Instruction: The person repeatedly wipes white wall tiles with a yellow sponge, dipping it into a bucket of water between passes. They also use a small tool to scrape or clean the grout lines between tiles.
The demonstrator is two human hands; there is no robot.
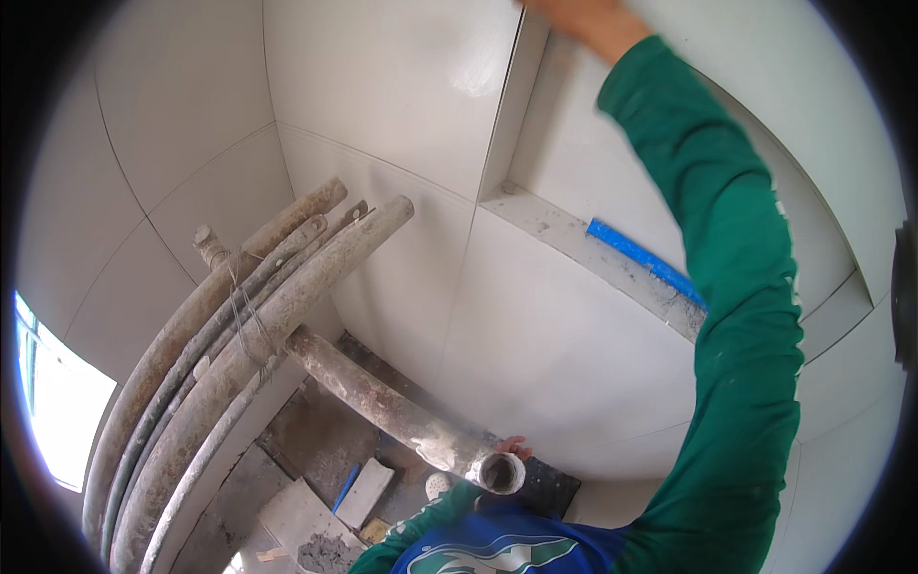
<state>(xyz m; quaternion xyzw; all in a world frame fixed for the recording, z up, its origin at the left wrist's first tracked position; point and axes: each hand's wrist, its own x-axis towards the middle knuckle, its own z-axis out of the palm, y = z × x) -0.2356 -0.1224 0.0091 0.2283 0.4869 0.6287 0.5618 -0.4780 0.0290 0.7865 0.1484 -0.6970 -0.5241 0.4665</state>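
Note:
My right arm (727,220), in a green sleeve, reaches up across a recess in the tiled wall. Its hand (583,21) is blurred and cut off by the upper edge, close to the recess's upright side; its fingertips are out of sight. Below, my left hand (514,446) shows only a few fingers behind the end of a thick, mortar-stained pipe (382,407). Whether they touch the pipe or hold anything, I cannot tell. A blue strip (645,260) lies on the recess's dusty ledge (545,215), beside my right sleeve.
Several dirty pipes (316,277), bound with wire (247,320), curve along the left. Lower down are a white tile piece (364,493), a slim blue item (346,487), a whitish round item (437,485) and grey mortar (328,553). A bright opening (59,402) is at far left.

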